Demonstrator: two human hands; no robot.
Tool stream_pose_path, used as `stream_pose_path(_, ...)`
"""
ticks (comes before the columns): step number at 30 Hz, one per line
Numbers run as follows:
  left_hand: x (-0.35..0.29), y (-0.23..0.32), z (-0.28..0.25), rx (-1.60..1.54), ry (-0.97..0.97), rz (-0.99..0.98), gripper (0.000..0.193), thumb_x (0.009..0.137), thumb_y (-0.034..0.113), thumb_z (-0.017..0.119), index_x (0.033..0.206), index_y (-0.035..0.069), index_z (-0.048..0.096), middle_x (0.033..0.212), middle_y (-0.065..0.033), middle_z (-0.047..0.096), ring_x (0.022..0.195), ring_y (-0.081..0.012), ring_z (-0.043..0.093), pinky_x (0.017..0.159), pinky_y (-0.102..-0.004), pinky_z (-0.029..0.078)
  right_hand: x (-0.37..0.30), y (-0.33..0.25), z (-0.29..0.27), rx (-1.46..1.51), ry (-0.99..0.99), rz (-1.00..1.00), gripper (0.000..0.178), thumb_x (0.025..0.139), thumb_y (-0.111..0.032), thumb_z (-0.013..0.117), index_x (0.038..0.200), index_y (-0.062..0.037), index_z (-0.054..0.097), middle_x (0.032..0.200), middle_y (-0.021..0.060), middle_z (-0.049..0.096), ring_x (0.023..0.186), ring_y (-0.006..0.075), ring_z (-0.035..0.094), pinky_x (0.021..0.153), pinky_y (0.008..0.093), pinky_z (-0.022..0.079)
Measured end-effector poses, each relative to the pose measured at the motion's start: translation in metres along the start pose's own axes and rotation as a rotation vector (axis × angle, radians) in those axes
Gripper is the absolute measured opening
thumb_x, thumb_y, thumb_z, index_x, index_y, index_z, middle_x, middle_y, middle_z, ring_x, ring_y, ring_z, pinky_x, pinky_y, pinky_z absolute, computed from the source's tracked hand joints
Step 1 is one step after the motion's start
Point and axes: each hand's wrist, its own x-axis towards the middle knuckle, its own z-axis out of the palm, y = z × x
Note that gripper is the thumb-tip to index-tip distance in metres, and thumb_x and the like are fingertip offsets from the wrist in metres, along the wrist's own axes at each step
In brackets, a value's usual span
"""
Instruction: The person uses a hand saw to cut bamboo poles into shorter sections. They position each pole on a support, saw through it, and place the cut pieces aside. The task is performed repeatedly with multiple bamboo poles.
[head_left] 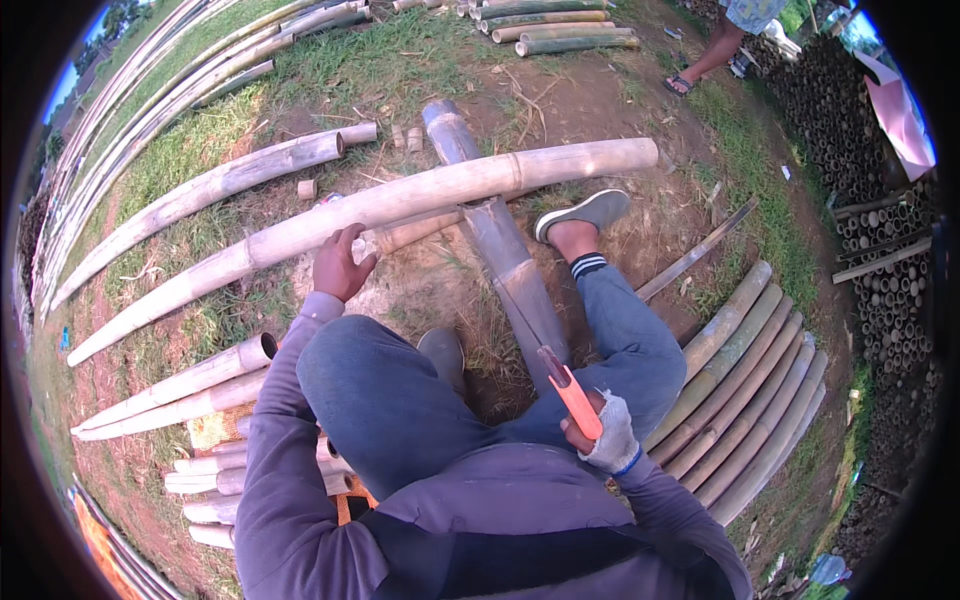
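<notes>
A long pale bamboo pole (400,197) lies crosswise in front of me, resting on a thick greyish bamboo piece (520,285) that runs from near my legs to the far side. My left hand (341,264) is bare, its thumb and fingers apart, at the near side of the long pole. Whether the fingertips press on it I cannot tell. In a pale work glove, my right hand (606,434) is closed around the orange handle of a hand saw (576,402). The saw's thin blade shows almost edge-on, pointing away from me along the thick bamboo piece.
Several bamboo poles (740,385) lie side by side at my right, and more poles (190,385) at my left. A split strip (700,247) lies beyond my right leg. Bamboo stacks (885,270) stand at far right. Another person's leg (712,55) shows at the top.
</notes>
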Motion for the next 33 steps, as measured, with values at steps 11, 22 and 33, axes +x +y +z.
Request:
stream_pose_path(11, 0.127, 0.002, 0.061, 0.410, -0.407, 0.089, 0.114, 0.065, 0.046, 0.097, 0.159, 0.016, 0.040, 0.138, -0.0163, 0.062, 0.130, -0.0398, 0.060, 0.110, -0.0570, 0.047, 0.046, 0.004, 0.006, 0.204, 0.436, 0.219, 0.018, 0.085, -0.008, 0.077, 0.095, -0.0004, 0.064, 0.076, 0.0051, 0.062, 0.067, 0.0181, 0.062, 0.067, 0.0352, 0.051)
stream_pose_path(22, 0.133, 0.007, 0.054, 0.348, -0.411, 0.130, 0.111, 0.066, 0.046, 0.096, 0.158, 0.016, 0.041, 0.142, -0.0166, 0.060, 0.139, -0.0386, 0.053, 0.117, -0.0592, 0.039, 0.109, 0.031, 0.033, -0.121, 0.541, 0.082, 0.035, 0.088, -0.023, 0.080, 0.114, -0.0011, 0.072, 0.085, 0.0187, 0.073, 0.071, 0.0410, 0.070, 0.066, 0.0467, 0.055)
stream_pose_path(33, 0.072, -0.013, 0.015, 0.024, -0.148, 0.187, 0.035, 0.082, 0.037, 0.082, 0.113, 0.021, 0.082, 0.134, -0.0119, 0.068, 0.134, -0.0364, 0.057, 0.116, -0.0544, 0.041, 0.060, 0.103, 0.070, -0.683, 0.118, 0.039, 0.049, 0.079, -0.039, 0.080, 0.115, -0.0076, 0.072, 0.095, 0.0154, 0.074, 0.078, 0.0379, 0.071, 0.072, 0.0501, 0.057)
